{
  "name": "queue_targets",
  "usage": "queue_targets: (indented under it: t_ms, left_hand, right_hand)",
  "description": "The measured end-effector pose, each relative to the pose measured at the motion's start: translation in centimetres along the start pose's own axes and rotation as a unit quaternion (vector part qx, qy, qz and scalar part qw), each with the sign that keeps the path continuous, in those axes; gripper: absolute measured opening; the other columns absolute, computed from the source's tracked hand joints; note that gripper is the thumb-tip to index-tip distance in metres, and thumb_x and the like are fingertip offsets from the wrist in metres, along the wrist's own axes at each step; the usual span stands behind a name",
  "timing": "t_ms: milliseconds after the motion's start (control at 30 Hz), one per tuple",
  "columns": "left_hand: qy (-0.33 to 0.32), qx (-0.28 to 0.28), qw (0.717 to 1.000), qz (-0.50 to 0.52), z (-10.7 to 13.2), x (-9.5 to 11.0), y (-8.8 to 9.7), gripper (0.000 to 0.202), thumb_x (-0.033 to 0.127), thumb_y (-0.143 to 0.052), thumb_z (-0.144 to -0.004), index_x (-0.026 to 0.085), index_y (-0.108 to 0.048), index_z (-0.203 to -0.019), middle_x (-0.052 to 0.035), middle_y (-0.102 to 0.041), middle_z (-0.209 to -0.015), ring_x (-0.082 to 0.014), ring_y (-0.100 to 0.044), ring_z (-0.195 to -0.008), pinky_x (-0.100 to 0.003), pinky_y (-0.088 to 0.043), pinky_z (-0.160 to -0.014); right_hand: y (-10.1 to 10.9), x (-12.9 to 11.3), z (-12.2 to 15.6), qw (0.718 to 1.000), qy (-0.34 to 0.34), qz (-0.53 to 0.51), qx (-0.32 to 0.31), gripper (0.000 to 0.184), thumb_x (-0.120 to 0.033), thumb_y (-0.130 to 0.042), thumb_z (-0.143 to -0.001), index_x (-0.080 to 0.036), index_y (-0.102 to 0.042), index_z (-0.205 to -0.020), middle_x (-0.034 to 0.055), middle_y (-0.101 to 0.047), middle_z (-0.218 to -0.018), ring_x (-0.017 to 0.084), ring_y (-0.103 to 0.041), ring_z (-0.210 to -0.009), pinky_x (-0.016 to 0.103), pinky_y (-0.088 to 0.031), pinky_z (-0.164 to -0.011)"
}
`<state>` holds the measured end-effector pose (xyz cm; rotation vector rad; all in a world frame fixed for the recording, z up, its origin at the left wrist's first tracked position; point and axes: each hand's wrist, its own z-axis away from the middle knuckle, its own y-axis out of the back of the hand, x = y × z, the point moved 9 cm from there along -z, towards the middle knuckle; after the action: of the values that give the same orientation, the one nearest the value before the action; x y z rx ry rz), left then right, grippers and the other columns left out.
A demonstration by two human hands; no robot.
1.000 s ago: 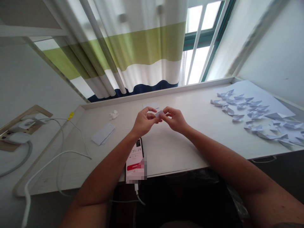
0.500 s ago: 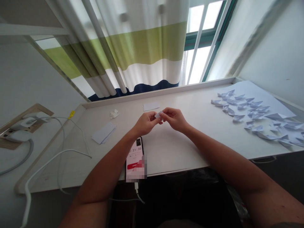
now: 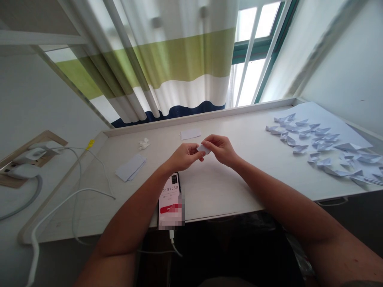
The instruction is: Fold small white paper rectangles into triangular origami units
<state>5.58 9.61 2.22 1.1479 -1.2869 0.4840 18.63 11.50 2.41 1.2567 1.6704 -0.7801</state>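
A small folded piece of white paper (image 3: 203, 149) is pinched between my two hands above the middle of the desk. My left hand (image 3: 186, 156) grips its left side, thumb on top. On its upper right, my right hand (image 3: 220, 148) holds it between thumb and fingertips. The fingers cover much of the paper, so its full shape is hidden. Just behind my hands lies a flat white paper slip (image 3: 190, 134). Several folded paper boats (image 3: 317, 137) stand on the right side of the desk.
A phone (image 3: 170, 199) showing a timer lies near the front edge, plugged into a white cable (image 3: 171, 235). To the left are a stack of paper slips (image 3: 131, 167), a crumpled white scrap (image 3: 144, 143) and a power strip (image 3: 26, 159) with cords. A large white sheet (image 3: 317, 111) lies at the right.
My hands have shifted slightly and turned the folded paper, so more of its flat face shows. My left hand is a little lower. Everything else on the desk stays in place.
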Motion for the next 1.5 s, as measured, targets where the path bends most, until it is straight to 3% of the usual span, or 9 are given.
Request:
queue_targets:
  t_ms: [200, 300, 367, 467, 600, 833, 1100, 1500]
  left_hand:
    - [0.005, 0.016, 1.000, 0.014, -0.1, -0.5, 0.6, 0.035, 0.051, -0.082, -0.091, 0.015, -0.080, -0.091, -0.0101, -0.082, -0.084, -0.0197, -0.074, -0.075, -0.030, -0.052, -0.070]
    - [0.011, 0.039, 0.999, 0.021, -0.1, -0.4, 1.2, 0.039, 0.054, -0.083, -0.089, 0.016, -0.077, -0.082, -0.0043, -0.073, -0.065, -0.0152, -0.065, -0.059, -0.028, -0.046, -0.060]
    - [0.016, 0.050, 0.998, 0.040, 0.0, -0.5, 1.5, 0.040, 0.056, -0.084, -0.088, 0.017, -0.077, -0.084, -0.0012, -0.068, -0.059, -0.0135, -0.060, -0.052, -0.027, -0.043, -0.055]
    - [0.012, 0.069, 0.994, 0.085, -0.1, -0.5, 1.8, 0.041, 0.056, -0.085, -0.087, 0.016, -0.078, -0.092, -0.0028, -0.072, -0.064, -0.0144, -0.063, -0.055, -0.028, -0.047, -0.058]
    - [0.019, 0.077, 0.990, 0.114, -0.2, -0.7, 1.9, 0.038, 0.052, -0.084, -0.089, 0.015, -0.079, -0.095, -0.0048, -0.074, -0.068, -0.0142, -0.064, -0.057, -0.028, -0.048, -0.060]
    - [0.026, 0.095, 0.991, 0.094, -0.2, -0.9, 2.6, 0.031, 0.046, -0.081, -0.088, 0.017, -0.080, -0.080, -0.0053, -0.073, -0.071, -0.0141, -0.060, -0.063, -0.028, -0.046, -0.061]
    - [0.025, 0.088, 0.992, 0.083, -0.3, -1.6, 2.6, 0.036, 0.051, -0.082, -0.088, 0.016, -0.082, -0.098, -0.0064, -0.077, -0.078, -0.0155, -0.065, -0.068, -0.028, -0.048, -0.063]
    - [0.023, 0.100, 0.990, 0.094, -0.4, -1.2, 2.5, 0.032, 0.049, -0.084, -0.084, 0.017, -0.082, -0.090, -0.0062, -0.077, -0.081, -0.0185, -0.069, -0.078, -0.029, -0.052, -0.068]
  right_hand:
    - [0.1, 0.1, -0.1, 1.000, 0.010, 0.005, -0.001, 0.046, -0.064, -0.080, -0.089, -0.019, -0.072, -0.080, 0.0025, -0.073, -0.071, 0.016, -0.065, -0.063, 0.032, -0.057, -0.060]
    - [0.1, 0.6, -0.1, 1.000, 0.013, 0.010, 0.002, 0.048, -0.067, -0.079, -0.089, -0.020, -0.071, -0.086, 0.0023, -0.074, -0.074, 0.015, -0.064, -0.061, 0.031, -0.056, -0.057]
    - [0.0, 0.9, 0.0, 1.000, 0.015, 0.016, -0.006, 0.048, -0.066, -0.079, -0.090, -0.020, -0.072, -0.098, 0.0000, -0.071, -0.073, 0.014, -0.063, -0.059, 0.030, -0.056, -0.055]
    - [-0.2, 0.8, 0.2, 0.999, 0.030, 0.033, -0.021, 0.052, -0.061, -0.080, -0.092, -0.021, -0.068, -0.122, -0.0030, -0.068, -0.076, 0.013, -0.064, -0.059, 0.028, -0.057, -0.056]
    - [-0.2, 0.2, 0.5, 0.993, 0.078, 0.087, -0.033, 0.054, -0.054, -0.077, -0.097, -0.026, -0.064, -0.141, 0.0000, -0.071, -0.093, 0.012, -0.064, -0.063, 0.027, -0.057, -0.057]
    - [-0.1, 0.7, 0.4, 0.988, 0.080, 0.122, -0.051, 0.052, -0.045, -0.075, -0.098, -0.028, -0.066, -0.146, 0.0049, -0.073, -0.110, 0.014, -0.069, -0.067, 0.030, -0.061, -0.058]
    - [0.1, 0.6, 0.4, 0.987, 0.092, 0.128, -0.043, 0.051, -0.041, -0.075, -0.098, -0.028, -0.067, -0.146, 0.0052, -0.073, -0.110, 0.013, -0.069, -0.068, 0.028, -0.059, -0.056]
    - [0.1, -0.1, 0.3, 0.978, 0.122, 0.162, -0.052, 0.047, -0.045, -0.078, -0.098, -0.027, -0.072, -0.141, 0.0077, -0.076, -0.111, 0.017, -0.072, -0.077, 0.033, -0.065, -0.066]
